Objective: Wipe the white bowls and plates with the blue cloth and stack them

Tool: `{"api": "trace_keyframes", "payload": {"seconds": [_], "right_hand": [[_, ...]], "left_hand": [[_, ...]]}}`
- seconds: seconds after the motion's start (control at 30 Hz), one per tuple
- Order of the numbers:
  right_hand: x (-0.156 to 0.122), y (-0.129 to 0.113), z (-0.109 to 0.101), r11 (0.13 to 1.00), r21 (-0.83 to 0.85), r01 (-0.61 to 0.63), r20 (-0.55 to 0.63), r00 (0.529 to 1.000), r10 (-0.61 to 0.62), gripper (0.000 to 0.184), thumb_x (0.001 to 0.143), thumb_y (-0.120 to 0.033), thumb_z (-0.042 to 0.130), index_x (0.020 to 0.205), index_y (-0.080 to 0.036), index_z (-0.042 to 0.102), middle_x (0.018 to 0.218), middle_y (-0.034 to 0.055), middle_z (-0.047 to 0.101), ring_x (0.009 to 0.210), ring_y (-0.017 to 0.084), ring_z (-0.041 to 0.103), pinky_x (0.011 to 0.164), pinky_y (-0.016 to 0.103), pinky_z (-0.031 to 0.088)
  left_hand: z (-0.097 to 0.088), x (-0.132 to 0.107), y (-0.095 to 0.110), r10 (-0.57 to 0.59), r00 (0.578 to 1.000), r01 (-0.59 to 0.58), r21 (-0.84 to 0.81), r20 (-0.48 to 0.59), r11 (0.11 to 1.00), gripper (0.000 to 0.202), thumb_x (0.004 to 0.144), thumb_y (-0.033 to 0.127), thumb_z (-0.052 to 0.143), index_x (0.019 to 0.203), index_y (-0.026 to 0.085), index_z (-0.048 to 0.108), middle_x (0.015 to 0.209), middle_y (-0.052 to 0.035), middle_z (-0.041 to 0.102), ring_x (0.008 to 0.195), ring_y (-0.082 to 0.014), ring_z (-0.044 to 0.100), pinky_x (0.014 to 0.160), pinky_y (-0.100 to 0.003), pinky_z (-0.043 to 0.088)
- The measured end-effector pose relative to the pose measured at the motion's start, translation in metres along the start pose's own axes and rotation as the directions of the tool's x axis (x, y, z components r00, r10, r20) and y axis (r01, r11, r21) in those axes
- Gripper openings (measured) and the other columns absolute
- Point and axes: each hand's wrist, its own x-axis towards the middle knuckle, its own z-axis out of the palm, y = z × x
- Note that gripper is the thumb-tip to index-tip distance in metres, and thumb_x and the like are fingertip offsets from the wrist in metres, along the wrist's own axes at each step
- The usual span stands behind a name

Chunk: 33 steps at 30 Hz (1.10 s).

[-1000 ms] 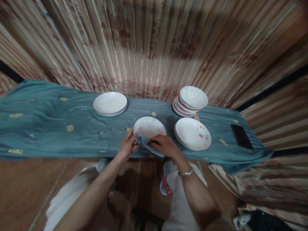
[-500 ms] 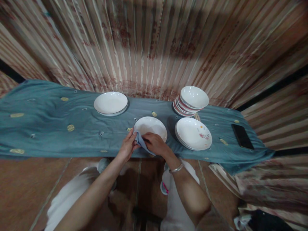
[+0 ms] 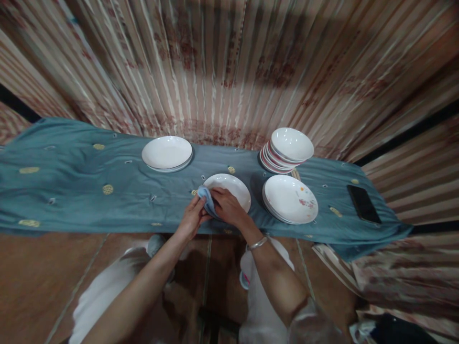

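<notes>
A white shallow plate [image 3: 234, 188] lies on the blue-green tablecloth [image 3: 71, 191] right in front of me. My left hand [image 3: 191, 219] grips the plate's near-left rim, fingers closed on it. My right hand [image 3: 226, 208] presses a light blue cloth [image 3: 205, 197] onto the plate's left side, fingers closed over the cloth. A silver bangle sits on my right wrist.
A white plate [image 3: 167, 153] rests at the back left. A stack of red-rimmed bowls [image 3: 287, 150] stands at the back right, with a stack of flower-printed plates [image 3: 290, 199] in front of it. A black phone [image 3: 363, 204] lies far right. Striped curtains hang behind.
My right hand has slid the blue cloth leftward across the plate, from its near-right edge to its left side. My left hand has kept its hold on the rim.
</notes>
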Motion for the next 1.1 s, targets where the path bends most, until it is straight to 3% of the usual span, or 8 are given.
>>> {"api": "trace_keyframes", "payload": {"seconds": [0.4, 0.7, 0.93, 1.1], "right_hand": [[0.003, 0.015, -0.002, 0.964, -0.229, -0.133, -0.012, 0.991, 0.134, 0.045, 0.095, -0.011, 0.041, 0.138, -0.009, 0.054, 0.132, 0.0163, 0.060, 0.125, 0.025, 0.052, 0.111, 0.038, 0.037], [-0.012, 0.026, -0.012, 0.921, -0.316, -0.229, 0.001, 0.970, 0.242, 0.045, 0.095, -0.012, 0.041, 0.137, -0.011, 0.055, 0.132, 0.0155, 0.062, 0.125, 0.024, 0.054, 0.111, 0.037, 0.037], [-0.029, 0.025, -0.025, 0.917, -0.290, -0.273, 0.015, 0.957, 0.290, 0.037, 0.095, -0.016, 0.049, 0.130, -0.013, 0.061, 0.133, 0.0143, 0.063, 0.122, 0.025, 0.057, 0.108, 0.036, 0.042], [-0.040, 0.031, -0.027, 0.952, -0.176, -0.250, 0.022, 0.966, 0.258, 0.032, 0.093, -0.016, 0.055, 0.124, -0.016, 0.063, 0.127, 0.0116, 0.066, 0.119, 0.022, 0.060, 0.107, 0.035, 0.043]], "left_hand": [[0.002, -0.003, 0.004, -0.042, 0.998, 0.041, -0.018, -0.036, 0.999, 0.077, 0.078, 0.036, 0.079, 0.146, 0.023, 0.046, 0.081, 0.0016, 0.071, 0.060, -0.0098, 0.065, 0.057, -0.020, 0.055], [-0.003, 0.001, -0.001, -0.023, 1.000, 0.023, -0.004, 0.000, 1.000, 0.060, 0.088, 0.036, 0.066, 0.144, 0.024, 0.048, 0.101, -0.0060, 0.076, 0.069, -0.0139, 0.071, 0.061, -0.023, 0.058], [-0.005, 0.006, -0.004, -0.017, 1.000, 0.017, -0.011, 0.002, 1.000, 0.061, 0.089, 0.040, 0.064, 0.145, 0.024, 0.046, 0.093, -0.0041, 0.076, 0.068, -0.0148, 0.070, 0.063, -0.025, 0.058], [-0.005, 0.007, -0.004, -0.014, 1.000, 0.014, -0.018, -0.002, 1.000, 0.060, 0.090, 0.038, 0.064, 0.146, 0.024, 0.046, 0.083, -0.0008, 0.074, 0.059, -0.0114, 0.066, 0.055, -0.021, 0.054]]}}
